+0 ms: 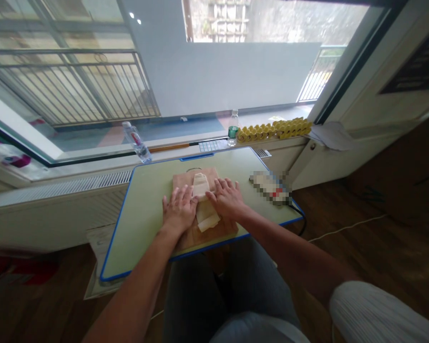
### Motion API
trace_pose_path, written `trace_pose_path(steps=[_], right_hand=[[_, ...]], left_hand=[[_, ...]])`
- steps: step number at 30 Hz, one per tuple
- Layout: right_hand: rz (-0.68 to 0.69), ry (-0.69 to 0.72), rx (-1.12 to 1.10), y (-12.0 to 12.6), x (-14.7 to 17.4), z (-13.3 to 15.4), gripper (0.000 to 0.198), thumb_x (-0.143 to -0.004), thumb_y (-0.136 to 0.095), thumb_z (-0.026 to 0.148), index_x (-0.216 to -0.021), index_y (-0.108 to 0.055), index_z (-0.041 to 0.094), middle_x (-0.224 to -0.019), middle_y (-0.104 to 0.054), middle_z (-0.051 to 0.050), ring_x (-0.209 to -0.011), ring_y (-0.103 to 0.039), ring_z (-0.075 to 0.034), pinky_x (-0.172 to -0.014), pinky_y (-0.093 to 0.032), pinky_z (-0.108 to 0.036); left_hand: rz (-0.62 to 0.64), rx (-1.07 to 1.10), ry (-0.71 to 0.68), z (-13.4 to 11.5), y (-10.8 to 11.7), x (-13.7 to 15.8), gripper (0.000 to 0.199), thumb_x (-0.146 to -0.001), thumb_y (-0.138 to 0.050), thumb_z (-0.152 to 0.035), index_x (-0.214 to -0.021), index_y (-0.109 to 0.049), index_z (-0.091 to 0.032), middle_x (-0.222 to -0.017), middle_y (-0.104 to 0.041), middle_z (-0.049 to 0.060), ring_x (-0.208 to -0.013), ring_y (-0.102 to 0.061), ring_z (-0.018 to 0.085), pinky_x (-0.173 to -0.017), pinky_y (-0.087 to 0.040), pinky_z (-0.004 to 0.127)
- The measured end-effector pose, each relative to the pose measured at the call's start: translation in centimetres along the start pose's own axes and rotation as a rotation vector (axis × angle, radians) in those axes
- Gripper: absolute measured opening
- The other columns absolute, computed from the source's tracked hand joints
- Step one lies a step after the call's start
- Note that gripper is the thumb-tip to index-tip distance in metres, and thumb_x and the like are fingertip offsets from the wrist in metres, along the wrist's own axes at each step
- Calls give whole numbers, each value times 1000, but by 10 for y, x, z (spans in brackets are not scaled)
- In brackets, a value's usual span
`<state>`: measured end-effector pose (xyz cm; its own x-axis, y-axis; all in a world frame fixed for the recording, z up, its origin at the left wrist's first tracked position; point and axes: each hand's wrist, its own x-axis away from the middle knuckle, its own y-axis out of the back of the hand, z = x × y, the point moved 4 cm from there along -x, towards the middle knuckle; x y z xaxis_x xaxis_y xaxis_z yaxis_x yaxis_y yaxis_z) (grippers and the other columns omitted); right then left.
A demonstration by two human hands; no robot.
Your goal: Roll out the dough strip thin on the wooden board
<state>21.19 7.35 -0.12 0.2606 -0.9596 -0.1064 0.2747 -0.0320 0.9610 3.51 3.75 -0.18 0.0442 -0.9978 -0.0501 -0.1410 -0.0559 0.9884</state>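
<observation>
A cream-coloured strip [208, 216], soft and flat like cloth or a dough sheet, lies lengthwise on a wooden board [186, 241]. Its upper part looks doubled over, with an edge crossing between my thumbs. My left hand [179, 209] rests palm down on the board, fingers stretched out, its thumb at the strip's left edge. On the other side, my right hand [229, 196] lies with fingers extended and its thumb touching the strip's right edge. What lies under the palms is hidden.
The board sits on a pale green table [139, 214] with blue edging. At right lies a blurred-out power strip [271, 187] with a black cable. Two plastic bottles [137, 143], a yellow egg-tray-like strip [275, 129] and papers [332, 136] line the window sill.
</observation>
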Motion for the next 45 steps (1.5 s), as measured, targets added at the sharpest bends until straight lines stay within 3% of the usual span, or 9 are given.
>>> trace_pose_path(steps=[9, 13, 20, 23, 30, 33, 40, 42, 45], right_hand=[[-83, -9, 47, 1, -59, 1, 68, -113, -29, 58, -159, -51, 13, -166, -53, -15, -149, -46, -36, -124, -34, -60], [-58, 16, 51, 2, -35, 2, 67, -113, -30, 55, -161, -49, 12, -167, -51, -16, -154, -42, -37, -126, -30, -61], [-1, 135, -29, 5, 57, -4, 62, -115, -30, 46, -168, -41, 15, -175, -38, -10, -165, -29, -28, -133, -22, -53], [9, 127, -29, 6, 45, -5, 61, -115, -31, 45, -168, -41, 18, -175, -37, -9, -165, -28, -27, -134, -19, -54], [54, 5, 27, 4, -42, 8, 65, -114, -28, 50, -167, -43, 15, -176, -36, -9, -165, -27, -36, -131, -20, -69], [44, 23, 31, 7, -16, 8, 66, -114, -27, 51, -167, -43, 15, -175, -38, -11, -164, -30, -34, -132, -19, -67], [63, 183, -13, 10, 101, -1, 65, -115, -28, 48, -171, -35, 16, -178, -28, -8, -168, -20, -26, -135, -19, -54], [65, 159, -14, 9, 90, 0, 65, -115, -27, 49, -171, -35, 17, -178, -29, -8, -168, -20, -26, -135, -18, -55], [85, 94, -17, 8, 36, 6, 65, -115, -24, 52, -169, -38, 19, -177, -32, -7, -167, -24, -26, -135, -18, -59]], left_hand=[[-38, 30, 43, 3, 9, -60, 61, -111, -26, -52, -163, -50, -31, -175, -41, 8, -161, -35, 32, -132, -20, 70], [-49, 47, 0, 1, 5, -35, 62, -111, -26, -50, -165, -47, -26, -174, -42, 10, -161, -37, 34, -131, -20, 72], [-164, 83, -165, 4, -8, 69, 65, -112, -29, -50, -169, -38, -20, -172, -44, 13, -161, -39, 30, -132, -29, 61], [-163, 74, -153, 5, -8, 61, 64, -112, -30, -49, -169, -38, -21, -172, -43, 12, -161, -39, 31, -132, -28, 63], [-54, 40, -10, 4, 6, -32, 60, -112, -30, -46, -166, -44, -26, -175, -38, 8, -164, -32, 35, -130, -18, 76], [-91, 64, -48, 2, 5, -8, 61, -112, -31, -47, -167, -42, -23, -173, -42, 10, -162, -35, 35, -130, -21, 75], [-216, 118, -196, 1, -9, 119, 63, -113, -33, -46, -171, -32, -22, -172, -43, 10, -163, -36, 27, -134, -25, 58], [-192, 116, -178, 1, -10, 112, 64, -113, -31, -48, -171, -33, -21, -173, -42, 10, -163, -36, 27, -134, -24, 60], [-116, 107, -90, 4, -5, 59, 66, -112, -28, -52, -168, -40, -19, -173, -40, 12, -163, -35, 31, -133, -22, 68]])
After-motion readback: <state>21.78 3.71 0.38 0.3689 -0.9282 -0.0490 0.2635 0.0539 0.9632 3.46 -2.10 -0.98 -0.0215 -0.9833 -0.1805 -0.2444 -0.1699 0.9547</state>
